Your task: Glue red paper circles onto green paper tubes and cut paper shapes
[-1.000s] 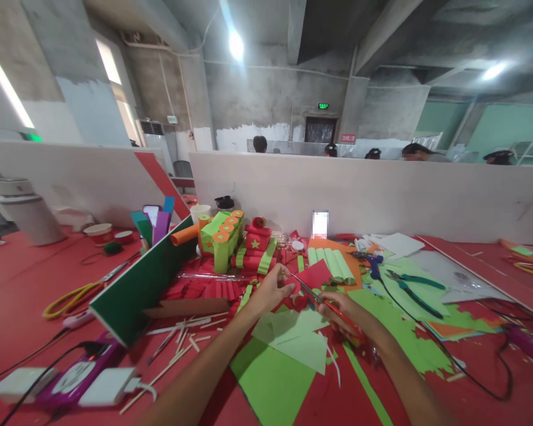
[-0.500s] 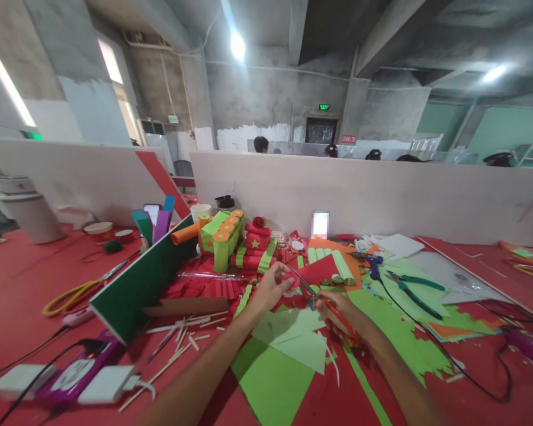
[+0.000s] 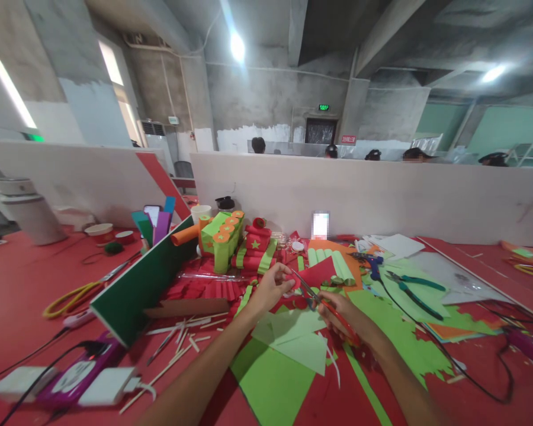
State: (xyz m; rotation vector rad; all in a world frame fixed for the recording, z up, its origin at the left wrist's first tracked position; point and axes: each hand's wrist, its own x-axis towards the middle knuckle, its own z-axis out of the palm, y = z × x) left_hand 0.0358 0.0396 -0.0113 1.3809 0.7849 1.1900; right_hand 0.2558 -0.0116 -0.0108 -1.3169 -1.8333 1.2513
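Observation:
My left hand [image 3: 270,289] is closed in a pinch on a small red paper piece [image 3: 295,285] held above the red table [image 3: 18,290]. My right hand [image 3: 340,313] grips red-handled scissors [image 3: 313,294], whose blades point up and left into that red piece. Beneath both hands lie light green paper sheets [image 3: 288,340] and red scraps. Just beyond the hands are rolled green paper tubes [image 3: 331,263] and a larger red paper sheet [image 3: 317,273].
A green board [image 3: 137,287] stands to the left with wooden sticks [image 3: 182,340] beside it. Green and red paper models [image 3: 237,242] sit behind. Blue pliers [image 3: 411,290], a glue gun [image 3: 368,263], cables, chargers [image 3: 102,384] and yellow scissors [image 3: 77,293] lie around. People sit beyond the partition [image 3: 368,195].
My right hand and the scissors have shifted slightly left toward the left hand. The left hand has barely moved.

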